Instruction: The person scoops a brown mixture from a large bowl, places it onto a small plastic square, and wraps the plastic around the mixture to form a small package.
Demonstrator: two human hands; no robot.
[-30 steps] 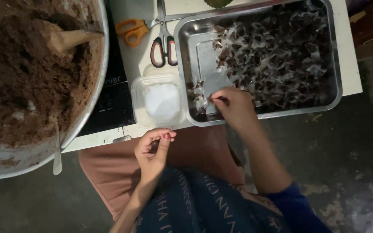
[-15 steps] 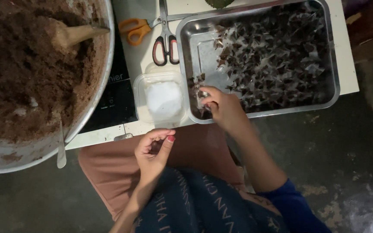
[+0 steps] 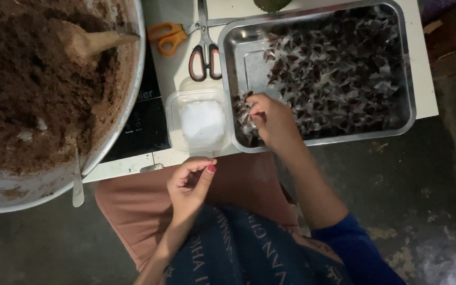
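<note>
A steel tray point(image 3: 407, 68) on the white table holds a heap of small dark pieces in clear wrappers point(image 3: 339, 68). My right hand point(image 3: 270, 120) reaches into the tray's near left corner, its fingertips pinched on one wrapped piece point(image 3: 246, 108). My left hand point(image 3: 188, 186) hovers over my lap just below the table edge. Its fingers are curled in towards the thumb, and I see nothing in it. A small clear plastic tub point(image 3: 199, 119) with something white inside stands between the two hands.
A large metal bowl point(image 3: 125, 121) of brown crumbly mix with a wooden spoon point(image 3: 93, 42) fills the left. Orange-handled scissors point(image 3: 167, 36) and dark-handled scissors point(image 3: 204, 55) lie behind the tub. A metal spoon point(image 3: 77, 184) hangs over the bowl's rim. Dark floor lies to the right.
My right hand has slid left along the tray's near edge into the left corner and closed on a piece. My left hand has stayed where it was.
</note>
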